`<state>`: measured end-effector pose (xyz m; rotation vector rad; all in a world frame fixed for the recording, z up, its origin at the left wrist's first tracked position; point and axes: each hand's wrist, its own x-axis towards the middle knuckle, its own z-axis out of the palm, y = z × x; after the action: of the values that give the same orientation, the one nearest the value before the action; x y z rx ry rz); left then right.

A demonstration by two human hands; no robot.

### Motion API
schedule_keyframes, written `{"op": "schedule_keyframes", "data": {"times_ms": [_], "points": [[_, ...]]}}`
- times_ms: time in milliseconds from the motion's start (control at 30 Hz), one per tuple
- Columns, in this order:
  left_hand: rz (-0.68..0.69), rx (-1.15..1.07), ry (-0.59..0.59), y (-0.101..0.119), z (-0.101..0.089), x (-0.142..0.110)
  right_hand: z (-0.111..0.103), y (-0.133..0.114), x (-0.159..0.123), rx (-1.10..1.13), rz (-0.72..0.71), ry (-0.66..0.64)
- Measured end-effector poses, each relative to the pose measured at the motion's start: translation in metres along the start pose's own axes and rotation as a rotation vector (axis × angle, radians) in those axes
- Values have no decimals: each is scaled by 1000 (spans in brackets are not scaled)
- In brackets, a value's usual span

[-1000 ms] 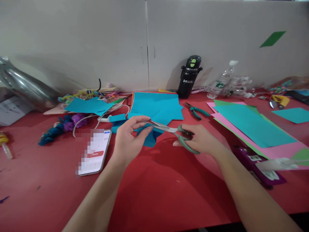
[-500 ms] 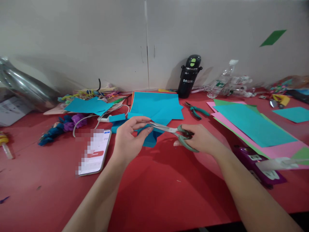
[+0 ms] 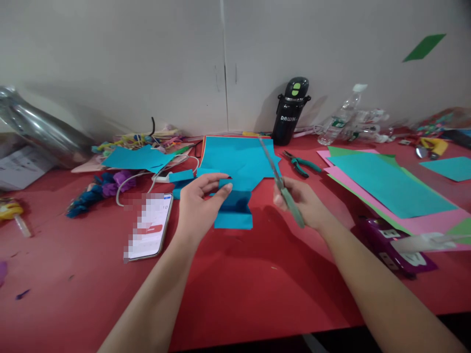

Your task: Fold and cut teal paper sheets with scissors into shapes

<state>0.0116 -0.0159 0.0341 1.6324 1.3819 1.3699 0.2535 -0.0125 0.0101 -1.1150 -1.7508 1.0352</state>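
Left hand: thumb and index nearly meeting; grip on paper, cannot tell. Right hand: fingers closed round scissors, tips toward eleven o'clock. Paper: blue, creased, six o'clock of left fingertips. Handling: paper taut, blades clear of fingertips.

Black bottle beside teal-handled pliers on red table.
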Motion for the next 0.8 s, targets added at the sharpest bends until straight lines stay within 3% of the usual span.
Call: {"op": "schedule_keyframes", "data": {"times_ms": [100, 233, 333, 533, 700, 800], "points": [[-31, -53, 18, -5, 3, 1, 7, -1, 0, 132, -13, -62], [-25, -58, 36, -12, 6, 1, 18, -4, 2, 299, 152, -129], [11, -46, 33, -15, 9, 2, 25, -5, 4, 380, 195, -135], [36, -34, 16, -13, 14, 1, 30, 1, 5, 455, 124, 40], [-116, 25, -197, -9, 13, -2, 26, 10, 9, 445, 131, 162], [49, 209, -138, -7, 10, -3, 24, 10, 11, 464, 134, 162]]}}
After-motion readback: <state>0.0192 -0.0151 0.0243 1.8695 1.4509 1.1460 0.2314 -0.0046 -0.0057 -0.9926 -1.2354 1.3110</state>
